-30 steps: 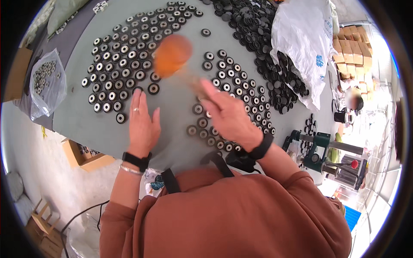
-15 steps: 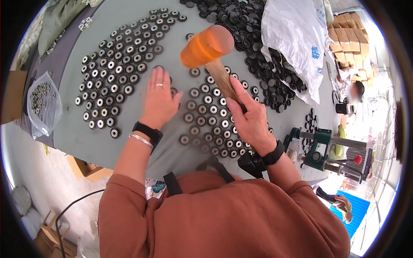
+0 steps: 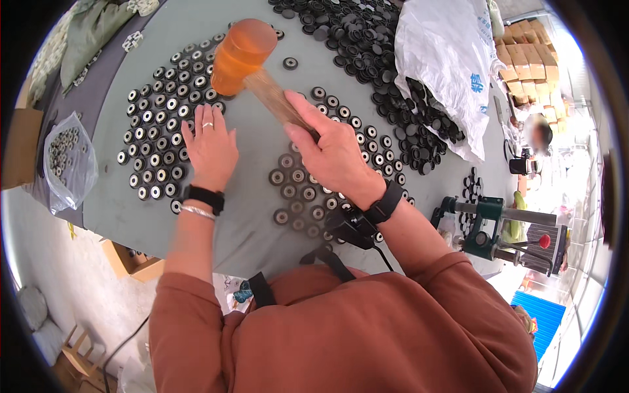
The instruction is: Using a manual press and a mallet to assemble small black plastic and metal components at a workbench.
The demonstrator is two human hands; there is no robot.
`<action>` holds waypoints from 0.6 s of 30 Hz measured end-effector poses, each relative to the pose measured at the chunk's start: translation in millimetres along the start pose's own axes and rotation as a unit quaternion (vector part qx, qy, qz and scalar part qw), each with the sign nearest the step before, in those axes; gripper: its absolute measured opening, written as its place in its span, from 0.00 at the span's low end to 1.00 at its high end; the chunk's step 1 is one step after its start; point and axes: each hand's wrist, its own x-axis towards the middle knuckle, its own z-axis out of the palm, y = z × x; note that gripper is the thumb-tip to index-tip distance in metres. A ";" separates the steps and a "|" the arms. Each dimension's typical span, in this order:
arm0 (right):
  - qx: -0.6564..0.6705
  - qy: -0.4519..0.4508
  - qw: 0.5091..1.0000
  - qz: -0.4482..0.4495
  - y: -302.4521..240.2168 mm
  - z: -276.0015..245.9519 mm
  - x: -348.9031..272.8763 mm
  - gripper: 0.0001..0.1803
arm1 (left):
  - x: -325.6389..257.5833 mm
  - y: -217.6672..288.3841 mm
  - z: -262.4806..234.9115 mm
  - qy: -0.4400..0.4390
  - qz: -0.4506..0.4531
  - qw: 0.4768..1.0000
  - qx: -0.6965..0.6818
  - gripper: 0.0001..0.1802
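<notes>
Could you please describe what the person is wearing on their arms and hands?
Both forearms come out of rust-brown long sleeves pushed up toward the elbows. The left hand has a silver ring on one finger, with a black wristband and a thin silver bangle at the wrist. The right hand has a black wristband. No gloves.

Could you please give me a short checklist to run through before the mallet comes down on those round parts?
1. Grip: right hand wrapped around the wooden handle of the orange mallet: ok.
2. Mallet head raised above the table: ok.
3. Left hand lies flat on the table right beside the rows of round black parts, fingertips near the mallet head: not ok.
4. Parts lying flat in rows: ok.
5. Which part is the target: cannot tell.
6. Plastic bag lies apart from the mallet: ok.
</notes>
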 end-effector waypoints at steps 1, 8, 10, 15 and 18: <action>0.003 0.002 1.000 0.002 0.3 1.3 -0.2 0.25 | 2.4 -4.8 3.1 0.049 0.030 0.996 0.063 0.30; -0.030 0.006 0.999 0.035 13.1 -9.2 -15.6 0.25 | -29.3 13.9 2.2 -0.003 0.140 0.990 -0.024 0.32; -0.039 -0.010 0.997 0.065 18.4 -13.7 -22.9 0.27 | -46.6 15.7 -3.2 0.036 0.107 0.992 -0.049 0.31; -0.083 0.063 0.992 -0.075 15.5 -4.9 -44.9 0.27 | -89.8 -3.6 -4.9 0.078 0.039 0.992 -0.089 0.28; -0.245 -0.092 0.965 0.011 58.1 15.1 -80.4 0.29 | -107.1 -2.8 -10.8 0.078 0.051 0.992 -0.089 0.26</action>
